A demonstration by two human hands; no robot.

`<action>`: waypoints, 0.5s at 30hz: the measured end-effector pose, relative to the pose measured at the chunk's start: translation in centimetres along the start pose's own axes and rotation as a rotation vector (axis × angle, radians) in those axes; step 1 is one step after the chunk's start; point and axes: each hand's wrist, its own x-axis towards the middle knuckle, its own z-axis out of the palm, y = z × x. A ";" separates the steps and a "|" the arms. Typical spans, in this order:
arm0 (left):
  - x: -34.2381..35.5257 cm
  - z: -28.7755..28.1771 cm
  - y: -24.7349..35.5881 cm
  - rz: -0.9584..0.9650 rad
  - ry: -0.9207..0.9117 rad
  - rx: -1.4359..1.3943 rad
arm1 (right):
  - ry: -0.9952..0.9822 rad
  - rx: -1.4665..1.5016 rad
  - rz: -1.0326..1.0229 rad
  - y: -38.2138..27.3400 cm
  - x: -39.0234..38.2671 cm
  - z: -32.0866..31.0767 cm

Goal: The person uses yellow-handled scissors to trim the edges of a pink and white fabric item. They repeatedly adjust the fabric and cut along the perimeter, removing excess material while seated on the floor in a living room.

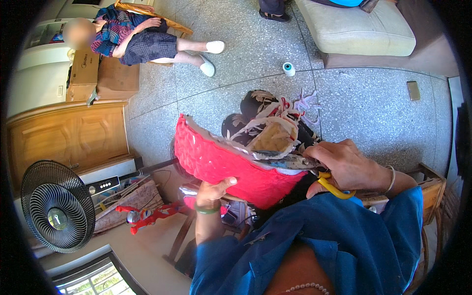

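My left hand (214,189) grips the lower left part of a red padded fabric piece (216,162), which has a pale edge along its top. My right hand (344,167) holds scissors with yellow handles (334,187), their dark blades (285,162) lying along the fabric's upper edge at the right. Beyond, on my lap over dark patterned cloth (253,101), lie loose cream and red trimmings (273,135) and pale lilac strips (305,103). Whether the blades are apart is unclear.
A seated person (147,46) is beside cardboard boxes (81,73) at upper left; another person's foot (274,15) is near a cushioned sofa (354,29). A white spool (289,70) lies on the floor. A fan (56,206) and red toy figure (142,221) are at left, a wooden stand (432,191) at right.
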 end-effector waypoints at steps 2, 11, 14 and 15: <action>0.0 0.5 0.2 0.033 0.005 -0.046 | 0.011 -0.012 0.007 0.0 0.0 0.1; 1.0 1.6 -0.9 0.074 0.128 -0.517 | -0.011 -0.020 0.053 0.5 -0.6 -0.1; 1.2 3.1 -0.8 0.168 0.216 -0.368 | -0.019 -0.007 0.050 -0.2 -0.3 -0.6; 1.1 3.5 -0.6 0.207 0.237 -0.301 | -0.018 -0.019 0.044 -0.4 -0.2 -0.8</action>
